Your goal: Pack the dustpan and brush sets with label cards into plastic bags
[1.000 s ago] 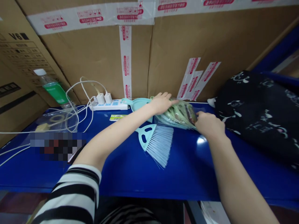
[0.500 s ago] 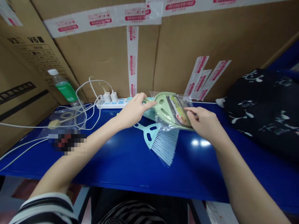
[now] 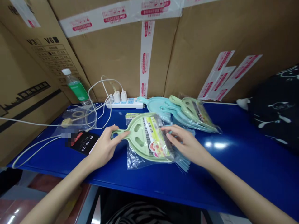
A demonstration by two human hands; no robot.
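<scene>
A green dustpan-and-brush set (image 3: 137, 137) in a clear plastic bag with a printed card lies between my hands, low over the table. My left hand (image 3: 105, 144) is closed round its handle. My right hand (image 3: 183, 140) pinches the bag's right edge, its fingertips partly hidden. Under the bag, the pale blue bristles of a hand brush (image 3: 183, 160) stick out; the rest of it is covered. Behind lie light blue dustpans (image 3: 154, 104), and a second bagged green dustpan set (image 3: 191, 107) rests on them at the right.
A white power strip (image 3: 127, 103) with chargers and cables stands along the cardboard box (image 3: 112, 62). At the left are a bottle (image 3: 78, 88), a bag of cable (image 3: 80, 115) and a phone (image 3: 85, 143) showing a timer. A dark patterned bag (image 3: 275, 109) sits at the right.
My hands have moved from the back of the table toward me, now with a bagged green dustpan set over the blue brush. Another green set shows behind. The view has shifted left.
</scene>
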